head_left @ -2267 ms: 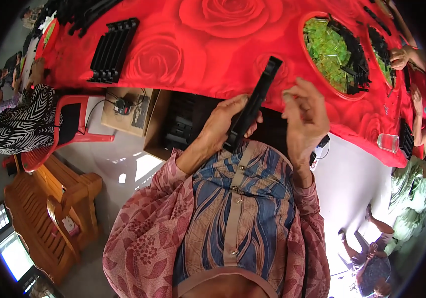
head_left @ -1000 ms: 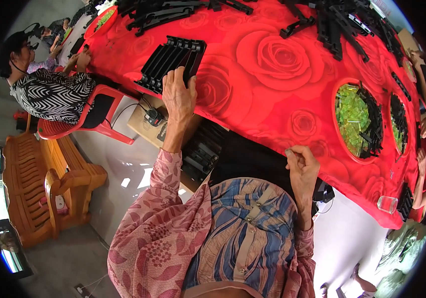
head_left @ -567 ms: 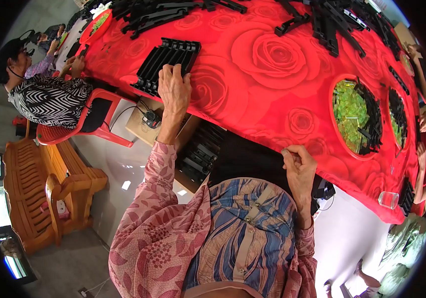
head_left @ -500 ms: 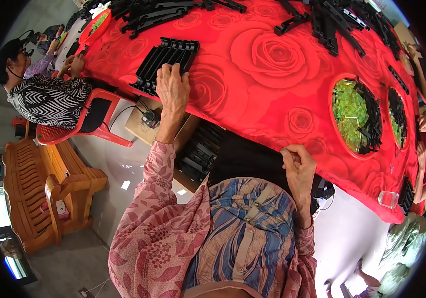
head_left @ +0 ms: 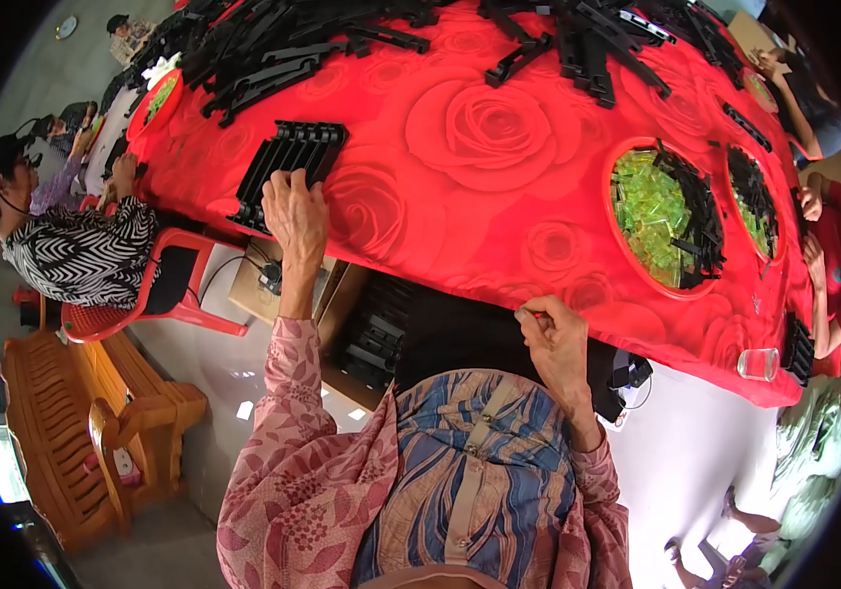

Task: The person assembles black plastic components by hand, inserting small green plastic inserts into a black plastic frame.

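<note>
Red table (head_left: 470, 231): black row (head_left: 298, 150) aligned, heap (head_left: 278, 75) remaining; can't tell if my left grip (head_left: 295, 218) or right grip (head_left: 558, 346) clasps anything.

Left hand (head_left: 295, 216) forward, right hand (head_left: 557, 346) curled

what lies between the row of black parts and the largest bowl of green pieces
In the head view, only red rose-patterned tablecloth lies between the row of black parts and the largest bowl.
</note>
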The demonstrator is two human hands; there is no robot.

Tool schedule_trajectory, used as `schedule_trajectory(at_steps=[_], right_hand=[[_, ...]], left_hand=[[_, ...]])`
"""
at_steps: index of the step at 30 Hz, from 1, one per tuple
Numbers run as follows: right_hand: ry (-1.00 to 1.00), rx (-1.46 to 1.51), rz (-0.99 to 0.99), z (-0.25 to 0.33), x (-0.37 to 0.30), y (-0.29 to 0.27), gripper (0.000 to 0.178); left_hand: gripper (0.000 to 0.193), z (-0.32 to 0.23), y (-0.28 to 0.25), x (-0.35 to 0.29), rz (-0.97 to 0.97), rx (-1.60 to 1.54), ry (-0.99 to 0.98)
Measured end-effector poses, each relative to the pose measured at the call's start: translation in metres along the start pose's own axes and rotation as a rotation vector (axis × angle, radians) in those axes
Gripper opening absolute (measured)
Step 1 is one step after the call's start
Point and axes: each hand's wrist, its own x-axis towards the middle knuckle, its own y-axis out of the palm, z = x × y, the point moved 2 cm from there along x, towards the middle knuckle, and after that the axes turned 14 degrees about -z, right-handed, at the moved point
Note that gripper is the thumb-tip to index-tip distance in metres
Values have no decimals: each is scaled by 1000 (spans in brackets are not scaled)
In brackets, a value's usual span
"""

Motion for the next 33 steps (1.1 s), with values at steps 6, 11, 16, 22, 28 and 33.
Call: schedule_trajectory(at_steps=[6, 11, 16, 22, 28, 33], right_hand=[[-46, -27, 40, 4, 1, -2, 5], [-100, -36, 40, 14, 1, -4, 7], [-87, -144, 104, 14, -5, -8, 10], [-151, -237, 180, 10, -9, -12, 14], [-184, -263, 190, 6, -7, -18, 13], [-261, -304, 222, -4, -6, -15, 14]], left_hand=[[30, -36, -5, 10, -62, -145, -2], [29, -114, 24, 42, 248, -712, -100], [45, -197, 88, 87, 336, -663, 130], [47, -228, 162, 104, 472, -464, 258], [32, -224, 155, 97, 447, -486, 329], [20, -213, 78, 71, 356, -517, 365]])
